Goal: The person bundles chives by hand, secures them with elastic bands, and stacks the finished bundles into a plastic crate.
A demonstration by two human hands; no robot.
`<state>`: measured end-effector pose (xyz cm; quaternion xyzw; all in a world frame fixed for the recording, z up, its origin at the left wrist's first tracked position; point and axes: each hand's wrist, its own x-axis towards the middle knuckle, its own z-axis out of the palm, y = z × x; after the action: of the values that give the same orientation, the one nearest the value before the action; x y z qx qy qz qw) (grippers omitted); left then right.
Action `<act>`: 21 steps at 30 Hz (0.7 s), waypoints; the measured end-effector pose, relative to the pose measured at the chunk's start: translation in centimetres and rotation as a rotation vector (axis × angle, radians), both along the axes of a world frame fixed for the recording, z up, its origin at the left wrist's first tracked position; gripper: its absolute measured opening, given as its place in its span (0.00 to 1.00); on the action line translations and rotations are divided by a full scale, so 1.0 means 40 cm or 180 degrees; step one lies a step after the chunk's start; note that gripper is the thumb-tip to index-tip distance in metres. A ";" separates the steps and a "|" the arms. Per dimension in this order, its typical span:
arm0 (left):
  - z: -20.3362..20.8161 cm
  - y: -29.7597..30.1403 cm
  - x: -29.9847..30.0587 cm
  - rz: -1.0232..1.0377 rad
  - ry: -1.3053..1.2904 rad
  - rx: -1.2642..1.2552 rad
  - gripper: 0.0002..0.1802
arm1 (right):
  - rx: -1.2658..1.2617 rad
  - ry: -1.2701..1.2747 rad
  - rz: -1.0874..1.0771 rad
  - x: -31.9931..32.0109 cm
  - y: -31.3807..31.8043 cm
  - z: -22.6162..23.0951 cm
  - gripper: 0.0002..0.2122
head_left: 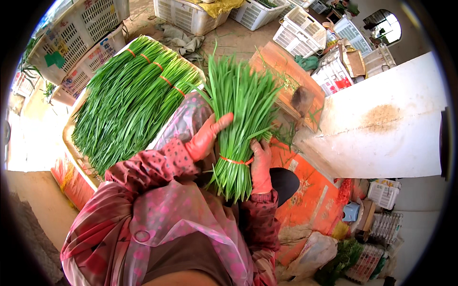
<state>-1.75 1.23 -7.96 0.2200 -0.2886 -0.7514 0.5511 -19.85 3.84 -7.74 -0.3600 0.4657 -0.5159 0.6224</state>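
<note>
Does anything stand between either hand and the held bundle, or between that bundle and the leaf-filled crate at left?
Nothing visible separates the left hand or right hand from the bundle. Toward the crate, the left hand and draped plastic partly intervene.

apron [167,212]: glossy plastic film | leaf bundle [243,105]: smooth, glossy | crate [179,18]: matt plastic | rag [183,40]: matt cloth | board [273,58]: wood
</note>
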 end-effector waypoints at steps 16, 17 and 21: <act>-0.063 0.030 0.000 0.0111 -0.0846 0.0395 0.23 | -0.0350 0.1340 -0.0391 0.114 -0.012 0.041 0.23; -0.049 0.025 0.002 0.0020 -0.0672 0.0598 0.23 | -0.0304 0.1263 -0.0570 0.103 -0.013 0.026 0.22; -0.046 0.029 0.020 -0.0222 0.0069 0.0920 0.22 | -0.0079 0.0451 -0.1020 0.070 0.000 -0.005 0.17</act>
<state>-0.93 2.39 -9.80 0.2788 -0.1789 -0.8062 0.4902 -17.04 3.85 -7.93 -0.3242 0.5534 -0.5875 0.4934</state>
